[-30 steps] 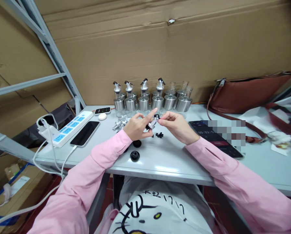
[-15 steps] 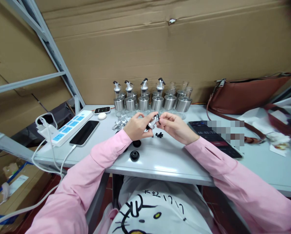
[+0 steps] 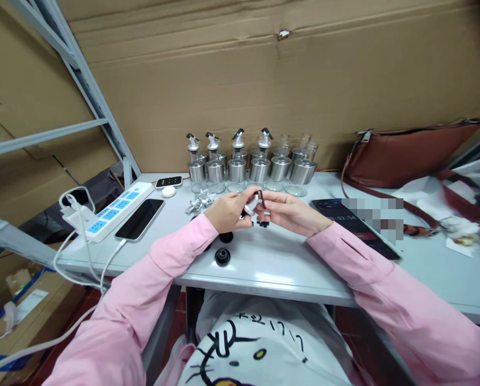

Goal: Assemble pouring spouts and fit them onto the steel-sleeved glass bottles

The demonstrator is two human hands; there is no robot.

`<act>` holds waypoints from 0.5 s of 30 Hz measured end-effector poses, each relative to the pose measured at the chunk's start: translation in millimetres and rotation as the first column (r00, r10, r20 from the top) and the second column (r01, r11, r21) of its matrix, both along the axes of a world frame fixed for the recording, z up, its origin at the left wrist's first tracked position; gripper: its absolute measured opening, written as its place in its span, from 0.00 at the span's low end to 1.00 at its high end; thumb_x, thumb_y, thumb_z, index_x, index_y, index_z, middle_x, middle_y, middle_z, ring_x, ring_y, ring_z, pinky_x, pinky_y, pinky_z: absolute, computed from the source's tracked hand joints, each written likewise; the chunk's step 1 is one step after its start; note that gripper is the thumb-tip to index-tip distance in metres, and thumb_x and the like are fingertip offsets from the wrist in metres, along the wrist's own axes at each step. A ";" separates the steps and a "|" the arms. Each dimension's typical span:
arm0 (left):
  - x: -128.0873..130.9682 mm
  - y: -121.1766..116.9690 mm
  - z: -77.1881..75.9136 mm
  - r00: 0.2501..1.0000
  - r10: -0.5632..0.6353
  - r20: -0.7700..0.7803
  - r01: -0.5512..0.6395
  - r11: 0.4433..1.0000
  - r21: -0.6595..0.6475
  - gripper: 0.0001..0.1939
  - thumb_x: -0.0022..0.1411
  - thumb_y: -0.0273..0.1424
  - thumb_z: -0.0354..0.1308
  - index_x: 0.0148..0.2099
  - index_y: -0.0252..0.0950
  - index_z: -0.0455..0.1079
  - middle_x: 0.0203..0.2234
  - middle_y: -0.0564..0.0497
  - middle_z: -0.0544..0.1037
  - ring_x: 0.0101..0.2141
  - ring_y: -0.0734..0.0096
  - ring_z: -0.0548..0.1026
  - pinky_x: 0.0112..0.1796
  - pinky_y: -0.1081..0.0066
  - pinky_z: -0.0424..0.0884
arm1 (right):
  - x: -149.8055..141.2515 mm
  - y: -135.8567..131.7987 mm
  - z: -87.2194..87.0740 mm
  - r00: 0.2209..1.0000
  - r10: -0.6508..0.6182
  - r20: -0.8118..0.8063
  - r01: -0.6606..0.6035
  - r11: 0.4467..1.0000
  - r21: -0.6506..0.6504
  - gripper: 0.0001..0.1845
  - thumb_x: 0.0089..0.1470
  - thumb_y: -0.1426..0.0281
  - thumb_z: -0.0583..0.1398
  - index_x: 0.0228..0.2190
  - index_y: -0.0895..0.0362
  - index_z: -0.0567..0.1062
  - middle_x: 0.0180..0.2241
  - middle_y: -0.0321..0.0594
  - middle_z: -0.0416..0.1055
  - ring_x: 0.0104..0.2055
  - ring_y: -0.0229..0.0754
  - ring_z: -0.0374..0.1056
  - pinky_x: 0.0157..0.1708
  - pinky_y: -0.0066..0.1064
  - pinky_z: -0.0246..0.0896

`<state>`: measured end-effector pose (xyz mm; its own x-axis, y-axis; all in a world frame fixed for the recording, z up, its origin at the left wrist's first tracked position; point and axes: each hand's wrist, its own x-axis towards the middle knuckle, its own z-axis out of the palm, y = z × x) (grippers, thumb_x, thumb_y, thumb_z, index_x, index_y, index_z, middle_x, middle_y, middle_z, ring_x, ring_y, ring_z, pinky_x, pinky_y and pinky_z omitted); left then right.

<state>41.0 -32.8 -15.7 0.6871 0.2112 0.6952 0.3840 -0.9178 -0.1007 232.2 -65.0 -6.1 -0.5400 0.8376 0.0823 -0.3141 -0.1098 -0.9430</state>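
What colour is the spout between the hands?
Silver spout with a black flap; the head view shows it.

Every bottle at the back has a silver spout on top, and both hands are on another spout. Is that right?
Not every bottle: in the head view, four bottles carry silver spouts, while the right-end bottles have none. The left hand and right hand are indeed on another spout.

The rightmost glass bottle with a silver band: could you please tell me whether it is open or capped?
Open: the clear glass bottle with a silver metal band has a bare neck, with no spout on top.
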 end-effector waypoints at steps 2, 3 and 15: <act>-0.5 0.7 -0.4 1.000 0.000 0.009 0.000 1.000 -0.004 0.31 0.49 0.26 0.49 0.57 0.33 0.49 0.35 0.48 0.74 0.28 0.69 0.73 0.33 0.70 0.72 | 0.9 1.1 -1.4 1.000 0.022 -0.002 -0.022 1.000 -0.007 0.14 0.45 0.67 0.66 0.37 0.54 0.76 0.32 0.35 0.71 0.30 0.33 0.66 0.36 0.31 0.63; -0.7 0.9 -0.4 1.000 0.000 0.007 0.000 1.000 -0.012 0.31 0.49 0.26 0.49 0.57 0.33 0.50 0.35 0.48 0.74 0.28 0.69 0.74 0.33 0.70 0.72 | 1.1 1.3 -1.7 1.000 0.028 -0.002 -0.028 1.000 -0.014 0.14 0.45 0.67 0.66 0.37 0.54 0.76 0.32 0.35 0.71 0.31 0.33 0.66 0.36 0.31 0.63; -0.1 -0.5 0.3 0.999 -0.004 -0.041 0.002 0.999 -0.046 0.32 0.48 0.26 0.49 0.57 0.32 0.50 0.35 0.47 0.75 0.28 0.68 0.74 0.32 0.69 0.72 | -1.2 -0.8 1.7 1.000 -0.008 -0.006 0.008 1.000 -0.025 0.16 0.39 0.69 0.69 0.34 0.55 0.76 0.29 0.33 0.71 0.29 0.32 0.66 0.34 0.29 0.61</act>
<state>40.9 -33.3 -15.3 0.7156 0.2400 0.6560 0.3775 -0.9231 -0.0740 231.0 -65.9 -4.4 -0.5327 0.8438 0.0648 -0.3209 -0.1305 -0.9381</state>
